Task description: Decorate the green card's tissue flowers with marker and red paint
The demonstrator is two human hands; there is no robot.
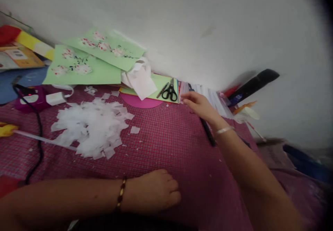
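Scissors (pixel 170 90), blades toward the wall (pixel 179 33)

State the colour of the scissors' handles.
The handles are black, seen best in the head view.

And here, at the far side of the checked red surface (pixel 156 144), the right hand (pixel 199 108) is stretched out, its fingers brought close to a row of white sheets (pixel 214 99); whether they are touched cannot be made out. Just to the left, black scissors (pixel 170 89) are seen laid on a pale green sheet (pixel 160 80). Nearer in, the left hand (pixel 153 191) is rested palm down, curled, its wrist ringed by a bracelet (pixel 121 193). Across to the left, a big heap of white paper pieces (pixel 93 127) is spread, and behind it two flower-decorated green sheets (pixel 104 73) are overlapped. A white charger (pixel 56 99) is plugged into a purple socket block (pixel 31 99).
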